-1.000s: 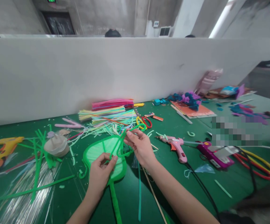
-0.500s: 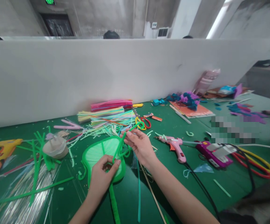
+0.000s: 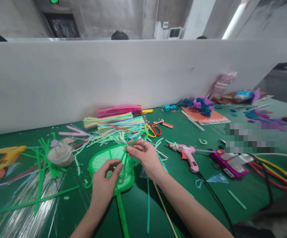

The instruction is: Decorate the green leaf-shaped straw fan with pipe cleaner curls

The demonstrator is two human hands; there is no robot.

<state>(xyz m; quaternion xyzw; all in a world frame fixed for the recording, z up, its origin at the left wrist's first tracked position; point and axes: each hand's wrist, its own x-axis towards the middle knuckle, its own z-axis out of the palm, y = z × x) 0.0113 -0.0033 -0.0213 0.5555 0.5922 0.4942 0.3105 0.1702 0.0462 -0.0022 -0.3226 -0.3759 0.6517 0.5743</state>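
A bent green pipe cleaner (image 3: 140,135) runs between my two hands, its upper end curling over into a hook. My left hand (image 3: 104,185) pinches its lower stretch between thumb and forefinger. Higher up, my right hand (image 3: 147,158) grips the same strip with thumb and fingertips. Beneath them lies a green hand fan (image 3: 101,158) with a pale ribbed face and a fuzzy rim. Its wrapped handle (image 3: 121,211) points toward me. My left hand covers part of the fan's face, and loose green curls show by its right edge.
To the right are a pink glue gun (image 3: 189,155) and a purple power strip (image 3: 229,167). Scissors (image 3: 155,130) and pipe cleaner bundles (image 3: 119,110) lie behind, before a white partition (image 3: 133,72). A yellow glue gun (image 3: 10,155) and a plastic cup (image 3: 62,157) stand left.
My right hand has shifted slightly left and down along the pipe cleaner. My left hand has moved slightly up and left. The hooked end now sits a little lower and further left.
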